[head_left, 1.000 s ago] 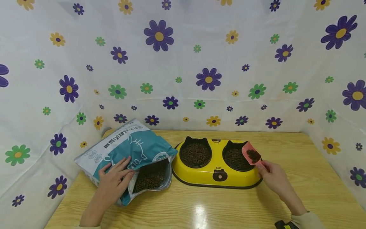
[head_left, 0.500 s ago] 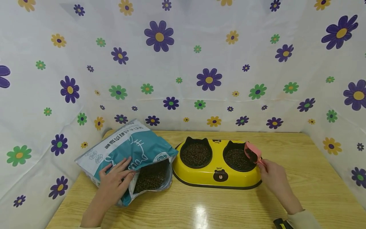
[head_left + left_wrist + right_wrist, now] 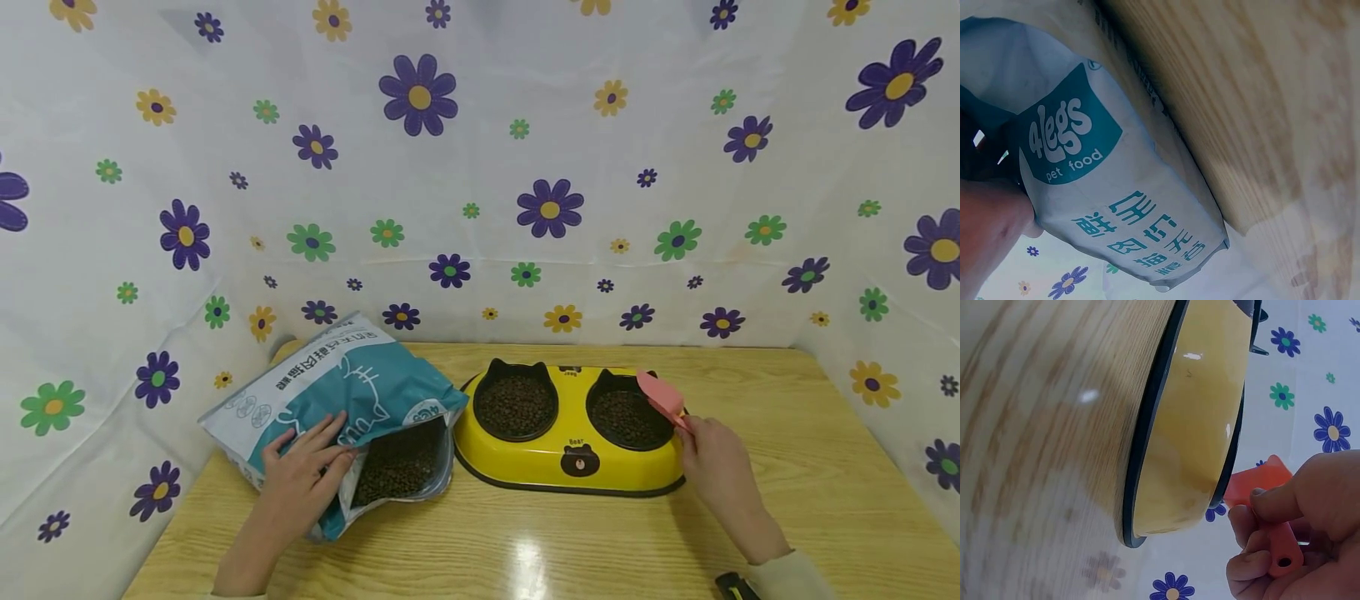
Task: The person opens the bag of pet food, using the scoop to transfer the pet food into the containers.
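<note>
My right hand (image 3: 722, 467) grips the handle of a pink scoop (image 3: 660, 393) at the right bowl of a yellow double pet feeder (image 3: 510, 462). The scoop is turned over, its back facing up. Curled fingers around its handle show in the right wrist view. Brown kibble lies in the right bowl (image 3: 628, 415) and the left bowl (image 3: 516, 404), both black with cat ears. My left hand (image 3: 300, 483) rests on a teal and white pet food bag (image 3: 337, 375), fingers extended across it. The bag lies on its side, its mouth showing kibble (image 3: 397, 467). Its underside fingers, if any, are hidden.
A light wooden table (image 3: 525, 542) bears the feeder and the bag. Behind and at both sides hangs a white cloth with printed flowers (image 3: 480, 167). The bag's open mouth lies close to the feeder's left end.
My right hand has tipped the scoop over above the right bowl; the kibble seen in it earlier no longer shows. The left hand and the bag have stayed in place.
</note>
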A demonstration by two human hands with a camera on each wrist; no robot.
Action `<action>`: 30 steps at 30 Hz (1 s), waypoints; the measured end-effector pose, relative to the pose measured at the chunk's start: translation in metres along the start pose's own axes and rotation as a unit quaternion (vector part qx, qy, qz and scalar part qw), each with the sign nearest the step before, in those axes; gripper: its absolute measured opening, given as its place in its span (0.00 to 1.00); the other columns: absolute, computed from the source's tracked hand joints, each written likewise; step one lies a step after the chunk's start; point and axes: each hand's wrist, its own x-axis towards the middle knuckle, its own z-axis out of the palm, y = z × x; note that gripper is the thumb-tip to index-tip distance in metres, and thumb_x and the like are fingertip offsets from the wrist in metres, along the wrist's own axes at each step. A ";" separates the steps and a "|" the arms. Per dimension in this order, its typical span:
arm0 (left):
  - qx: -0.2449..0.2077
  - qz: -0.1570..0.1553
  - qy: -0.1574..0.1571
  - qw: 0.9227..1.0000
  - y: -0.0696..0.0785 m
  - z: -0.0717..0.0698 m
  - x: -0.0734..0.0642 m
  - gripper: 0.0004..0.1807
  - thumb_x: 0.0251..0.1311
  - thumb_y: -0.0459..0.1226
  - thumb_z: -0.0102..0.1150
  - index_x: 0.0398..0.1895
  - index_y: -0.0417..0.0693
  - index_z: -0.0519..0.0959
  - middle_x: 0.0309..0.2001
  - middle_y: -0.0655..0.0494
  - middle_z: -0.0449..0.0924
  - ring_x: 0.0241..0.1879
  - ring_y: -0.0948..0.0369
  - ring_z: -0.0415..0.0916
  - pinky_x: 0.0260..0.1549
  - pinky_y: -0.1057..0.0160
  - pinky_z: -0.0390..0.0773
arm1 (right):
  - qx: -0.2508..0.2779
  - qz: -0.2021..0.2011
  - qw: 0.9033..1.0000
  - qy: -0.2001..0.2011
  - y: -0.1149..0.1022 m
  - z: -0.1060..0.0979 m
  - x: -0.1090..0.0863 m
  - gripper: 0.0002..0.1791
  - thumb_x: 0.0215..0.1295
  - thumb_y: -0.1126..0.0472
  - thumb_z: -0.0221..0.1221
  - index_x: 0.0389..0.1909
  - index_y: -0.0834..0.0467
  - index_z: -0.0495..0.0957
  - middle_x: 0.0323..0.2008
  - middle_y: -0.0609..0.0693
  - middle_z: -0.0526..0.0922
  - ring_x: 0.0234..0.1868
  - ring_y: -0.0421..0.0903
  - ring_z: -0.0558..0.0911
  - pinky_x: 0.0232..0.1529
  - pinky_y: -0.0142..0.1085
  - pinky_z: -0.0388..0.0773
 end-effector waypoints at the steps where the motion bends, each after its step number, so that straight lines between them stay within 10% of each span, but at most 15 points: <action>1: -0.001 0.000 0.001 1.000 0.000 0.000 0.000 0.12 0.73 0.39 0.55 0.43 0.53 0.90 0.67 0.44 0.78 0.67 0.43 0.73 0.62 0.33 0.50 | 0.000 0.000 1.000 0.002 0.000 0.000 0.000 0.07 0.70 0.70 0.58 0.33 0.71 0.77 0.22 0.57 0.74 0.23 0.49 0.68 0.26 0.38 0.63; 8: -0.001 -0.001 0.002 1.000 0.001 0.000 -0.001 0.12 0.73 0.39 0.56 0.44 0.53 0.90 0.67 0.44 0.78 0.67 0.43 0.73 0.62 0.33 0.50 | 0.004 0.002 1.000 0.011 0.000 -0.002 -0.001 0.06 0.69 0.71 0.58 0.36 0.73 0.78 0.23 0.59 0.76 0.23 0.49 0.69 0.26 0.39 0.64; 13: -0.001 0.000 0.003 1.000 0.000 0.001 0.000 0.12 0.73 0.39 0.55 0.43 0.53 0.90 0.67 0.44 0.78 0.67 0.43 0.73 0.62 0.33 0.50 | 0.093 0.056 0.993 -0.053 -0.004 -0.006 -0.001 0.09 0.75 0.66 0.55 0.41 0.70 0.78 0.25 0.56 0.77 0.22 0.45 0.68 0.24 0.34 0.64; 22: 0.003 -0.001 0.000 1.000 -0.001 0.001 0.000 0.13 0.74 0.39 0.55 0.43 0.53 0.90 0.67 0.44 0.77 0.67 0.42 0.73 0.62 0.34 0.51 | 0.320 0.165 0.912 -0.196 -0.017 -0.009 -0.002 0.18 0.83 0.59 0.46 0.57 0.69 0.74 0.31 0.53 0.74 0.22 0.39 0.64 0.24 0.31 0.65; 30: 0.004 -0.007 -0.009 1.000 0.000 0.000 0.001 0.13 0.74 0.40 0.53 0.44 0.53 0.90 0.68 0.44 0.77 0.68 0.42 0.72 0.62 0.33 0.50 | 0.365 0.152 0.884 -0.251 -0.039 0.000 -0.004 0.19 0.83 0.55 0.47 0.54 0.69 0.75 0.25 0.48 0.68 0.20 0.39 0.61 0.21 0.31 0.62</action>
